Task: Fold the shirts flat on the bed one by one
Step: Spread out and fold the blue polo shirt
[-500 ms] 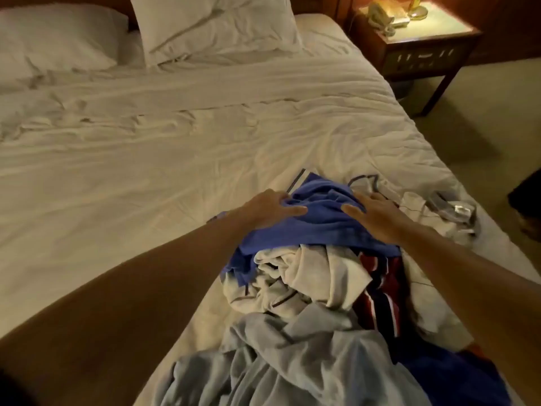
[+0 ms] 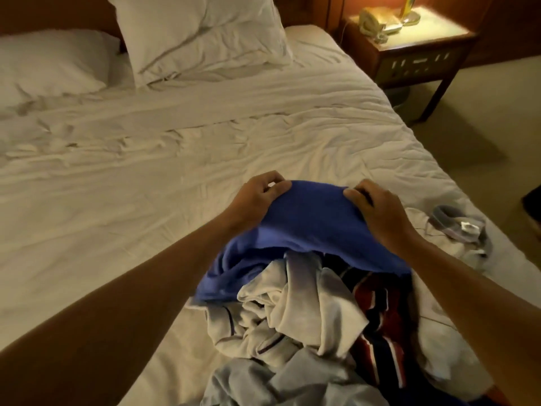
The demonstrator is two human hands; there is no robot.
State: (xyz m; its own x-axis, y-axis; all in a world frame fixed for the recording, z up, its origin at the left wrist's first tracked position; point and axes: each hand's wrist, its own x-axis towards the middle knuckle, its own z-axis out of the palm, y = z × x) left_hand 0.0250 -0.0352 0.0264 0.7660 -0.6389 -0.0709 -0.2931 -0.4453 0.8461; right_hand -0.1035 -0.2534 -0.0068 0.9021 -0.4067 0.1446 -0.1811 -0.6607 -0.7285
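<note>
Likely trouble: dragging neighbours up along with the soft blue cotton shirt (image 2: 295, 227), since its lower folds lie draped over and tucked against the crumpled white shirt with thin dark trim (image 2: 292, 306) and the red, white and navy striped garment (image 2: 377, 315) directly beneath the wrists. Could also slip free on one side, the hold being only a pinch of a bunched edge. Might unfurl twisted, no collar or sleeve visible to show which edge is held. Left hand (image 2: 257, 194) closed on the shirt's upper left edge, thumb and curled fingers (image 2: 270, 186) nipping the cloth; right hand (image 2: 371, 209) closed likewise on the upper right edge. Blue fabric stretched between the two grips, sagging down from the fingertips toward the body, its near end resting on the heap. Beyond the fingers, bare rumpled white bed sheet (image 2: 131, 200), seemingly room enough to spread it flat. Pale grey garment (image 2: 263, 382) nearest the body, apart from both grips.
</note>
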